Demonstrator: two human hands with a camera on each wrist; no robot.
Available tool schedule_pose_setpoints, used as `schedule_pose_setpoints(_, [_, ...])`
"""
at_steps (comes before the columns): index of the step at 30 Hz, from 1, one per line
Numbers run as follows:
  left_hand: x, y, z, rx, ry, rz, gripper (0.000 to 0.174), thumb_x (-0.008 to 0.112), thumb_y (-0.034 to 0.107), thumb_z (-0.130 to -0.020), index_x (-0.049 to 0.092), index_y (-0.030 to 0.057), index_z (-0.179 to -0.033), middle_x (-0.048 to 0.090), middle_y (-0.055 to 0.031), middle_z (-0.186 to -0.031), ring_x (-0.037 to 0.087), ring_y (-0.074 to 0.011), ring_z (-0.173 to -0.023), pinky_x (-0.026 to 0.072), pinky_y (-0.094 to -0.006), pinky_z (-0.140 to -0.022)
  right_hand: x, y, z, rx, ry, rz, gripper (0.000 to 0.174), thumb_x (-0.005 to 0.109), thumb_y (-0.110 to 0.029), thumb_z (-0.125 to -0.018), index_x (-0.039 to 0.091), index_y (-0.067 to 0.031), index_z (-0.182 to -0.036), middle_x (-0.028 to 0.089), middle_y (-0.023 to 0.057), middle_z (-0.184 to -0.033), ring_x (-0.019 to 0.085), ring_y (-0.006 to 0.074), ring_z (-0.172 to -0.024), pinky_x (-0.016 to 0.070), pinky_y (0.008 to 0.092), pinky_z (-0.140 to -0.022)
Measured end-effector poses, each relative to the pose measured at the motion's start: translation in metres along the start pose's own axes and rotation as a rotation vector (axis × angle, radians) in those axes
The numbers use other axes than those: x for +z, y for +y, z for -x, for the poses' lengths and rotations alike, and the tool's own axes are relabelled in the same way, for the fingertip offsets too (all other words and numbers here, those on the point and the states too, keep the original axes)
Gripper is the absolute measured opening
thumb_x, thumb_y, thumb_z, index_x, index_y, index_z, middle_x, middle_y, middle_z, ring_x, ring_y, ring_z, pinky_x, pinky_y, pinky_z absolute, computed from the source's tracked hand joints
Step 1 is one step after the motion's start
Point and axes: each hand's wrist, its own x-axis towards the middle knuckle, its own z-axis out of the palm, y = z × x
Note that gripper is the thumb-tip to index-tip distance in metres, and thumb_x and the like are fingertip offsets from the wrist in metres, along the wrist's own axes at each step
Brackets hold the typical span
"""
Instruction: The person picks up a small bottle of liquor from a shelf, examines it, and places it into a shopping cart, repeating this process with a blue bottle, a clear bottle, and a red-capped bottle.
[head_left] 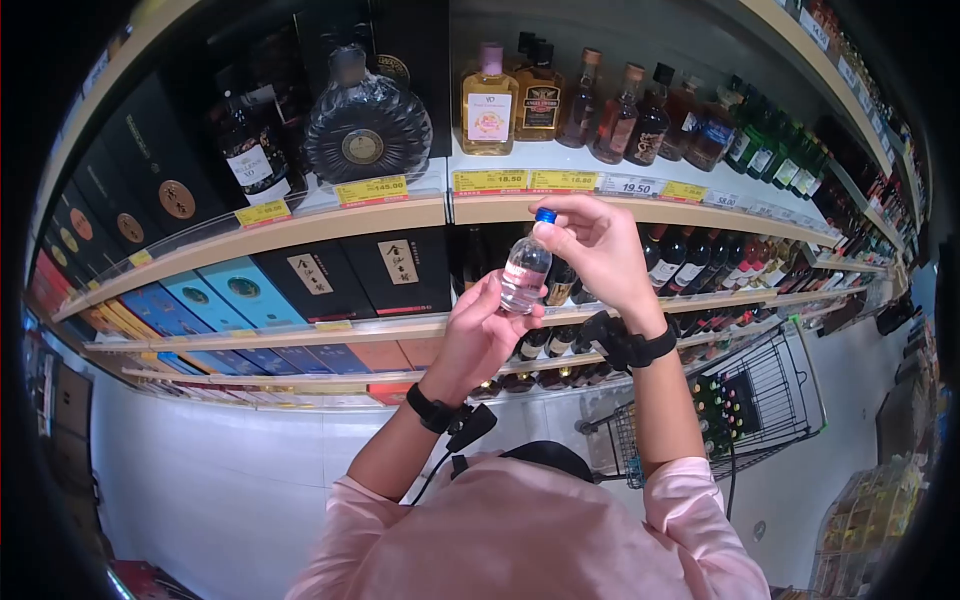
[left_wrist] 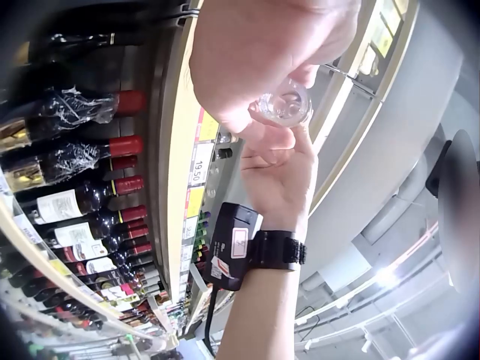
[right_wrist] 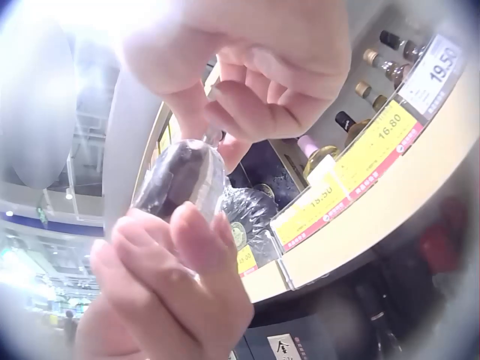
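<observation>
Two hands, one small bottle [head_left: 524, 272]: left hand [head_left: 480, 335] curled round it, right hand [head_left: 600, 250] seemingly pinching cap [head_left: 545, 215].

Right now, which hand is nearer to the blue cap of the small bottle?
Right. The right hand pinches the blue cap at the top of the small bottle. The left hand grips the bottle lower down, around its body, apart from the cap.

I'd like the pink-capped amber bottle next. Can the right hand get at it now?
Probably not yet: the right hand pinches the small bottle's cap. The amber bottle stands unblocked at the shelf front.
</observation>
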Motion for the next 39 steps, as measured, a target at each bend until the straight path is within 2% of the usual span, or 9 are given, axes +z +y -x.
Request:
schedule_pose_setpoints(6, [0.007,-0.009,0.003,-0.125,-0.048,0.111,0.047,0.030,0.039,-0.106,0.050,0.0007,-0.125,0.063,-0.0155,-0.110,0.063,-0.0203,-0.089,0.0515,-0.0323,-0.079,-0.008,-0.007,0.014,0.147,-0.068,-0.216,0.029,0.061,-0.014,-0.096,0.060,-0.0001,-0.121,0.071,0.0082,-0.098,0.054,0.0017,-0.067,0.0414,0.0178,-0.052])
schedule_pose_setpoints(7, [0.005,-0.011,0.003,-0.119,-0.090,0.121,0.042,0.039,0.034,-0.105,0.047,-0.0008,-0.125,0.061,-0.0163,-0.114,0.063,-0.0221,-0.096,0.0518,-0.0339,-0.085,-0.008,-0.001,0.015,0.120,-0.084,-0.169,0.031,0.058,-0.016,-0.097,0.058,-0.0017,-0.124,0.071,0.0085,-0.100,0.051,0.0008,-0.064,0.0352,0.0174,-0.048])
schedule_pose_setpoints(10, [0.008,-0.018,0.006,-0.046,-0.048,0.039,0.037,0.044,0.031,-0.104,0.044,0.0006,-0.126,0.059,-0.0163,-0.117,0.062,-0.0230,-0.102,0.0515,-0.0348,-0.087,-0.009,0.002,0.017,0.159,-0.094,-0.212,0.031,0.058,-0.016,-0.097,0.058,-0.0022,-0.125,0.071,0.0083,-0.101,0.051,0.0008,-0.064,0.0361,0.0173,-0.049])
schedule_pose_setpoints(11, [0.004,-0.020,0.006,-0.039,-0.062,0.055,0.037,0.053,0.027,-0.100,0.042,0.0023,-0.125,0.058,-0.0162,-0.119,0.061,-0.0242,-0.105,0.0502,-0.0357,-0.089,-0.008,0.004,0.018,0.157,-0.080,-0.183,0.030,0.057,-0.015,-0.097,0.060,-0.0027,-0.124,0.070,0.0071,-0.099,0.051,0.0009,-0.065,0.0358,0.0174,-0.049])
schedule_pose_setpoints(17, [-0.010,-0.029,0.010,0.014,-0.046,0.077,0.041,0.071,0.016,-0.089,0.043,0.0084,-0.117,0.059,-0.0134,-0.115,0.059,-0.0207,-0.102,0.0466,-0.0339,-0.081,-0.006,0.004,0.025,0.178,-0.038,-0.137,0.024,0.056,-0.013,-0.097,0.066,-0.0055,-0.119,0.068,0.0024,-0.089,0.047,0.0004,-0.060,0.0342,0.0179,-0.049])
schedule_pose_setpoints(20, [-0.011,-0.034,0.014,0.015,-0.006,0.074,0.039,0.071,0.007,-0.088,0.043,0.0100,-0.115,0.060,-0.0114,-0.111,0.057,-0.0179,-0.101,0.0446,-0.0326,-0.077,-0.005,0.007,0.031,0.167,-0.046,-0.137,0.024,0.056,-0.012,-0.097,0.066,-0.0054,-0.118,0.068,0.0025,-0.087,0.048,0.0012,-0.060,0.0358,0.0185,-0.050])
schedule_pose_setpoints(29, [-0.022,-0.030,0.032,0.122,0.182,-0.146,0.051,0.073,-0.008,-0.079,0.042,0.0078,-0.115,0.056,-0.0108,-0.116,0.058,-0.0176,-0.106,0.0509,-0.0315,-0.091,0.013,0.025,0.030,0.172,-0.134,-0.163,0.022,0.054,-0.009,-0.096,0.064,-0.0041,-0.115,0.069,0.0038,-0.092,0.046,0.0029,-0.060,0.0390,0.0190,-0.054])
schedule_pose_setpoints(34, [-0.016,-0.028,0.040,0.193,0.191,-0.165,0.053,0.070,-0.008,-0.081,0.039,0.0067,-0.122,0.056,-0.0126,-0.118,0.060,-0.0185,-0.106,0.0512,-0.0310,-0.090,0.020,0.035,0.031,0.158,-0.132,-0.230,0.022,0.053,-0.009,-0.097,0.064,-0.0029,-0.114,0.069,0.0036,-0.093,0.045,0.0024,-0.061,0.0380,0.0188,-0.053])
schedule_pose_setpoints(39, [-0.020,-0.025,0.047,0.194,0.172,-0.174,0.044,0.063,-0.001,-0.091,0.039,0.0055,-0.127,0.057,-0.0167,-0.123,0.061,-0.0215,-0.106,0.0509,-0.0303,-0.089,0.025,0.028,0.030,0.162,-0.119,-0.188,0.021,0.057,-0.008,-0.095,0.064,-0.0017,-0.114,0.069,0.0050,-0.093,0.056,0.0041,-0.071,0.0454,0.0196,-0.060])
